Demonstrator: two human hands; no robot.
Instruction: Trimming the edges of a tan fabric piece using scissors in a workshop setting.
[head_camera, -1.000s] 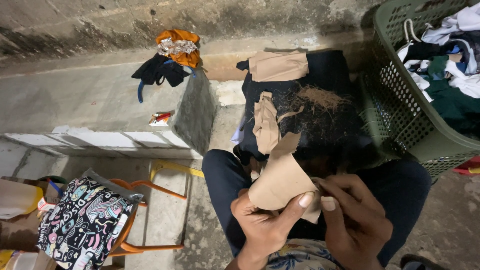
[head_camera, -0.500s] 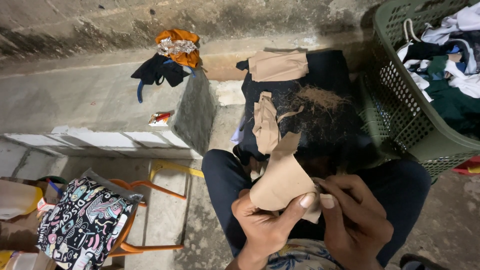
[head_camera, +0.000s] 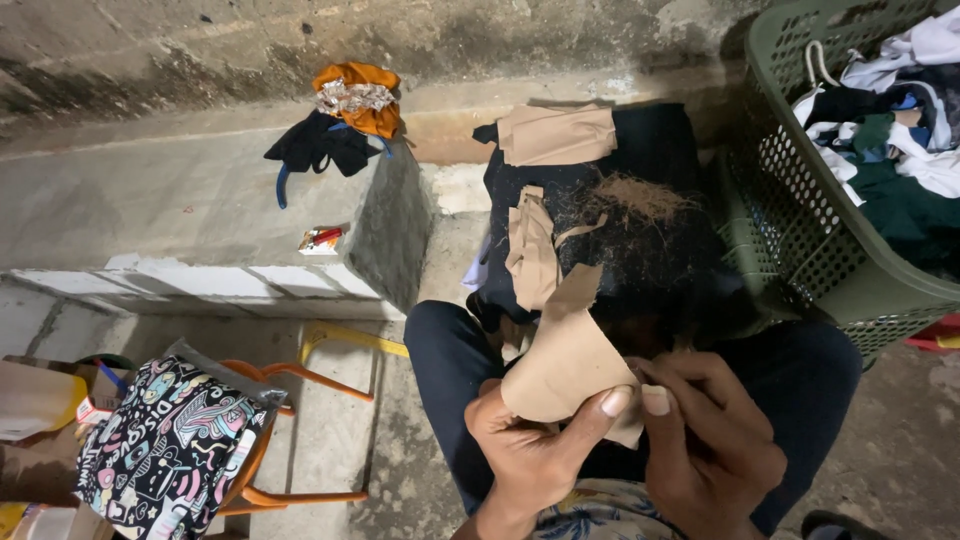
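My left hand holds a tan piece of fabric low in the head view, thumb pressed on its lower right edge. My right hand pinches the same edge from the right, fingertips meeting the left thumb. Beyond the hands a black cloth lies spread out, with a tan strip and a folded tan piece on it, plus a tuft of brownish fibres. My dark trouser legs show beneath the hands.
A green plastic laundry basket full of clothes stands at the right. On the concrete ledge lie an orange garment, a black garment and a small red packet. At lower left, an orange chair bears a patterned bag.
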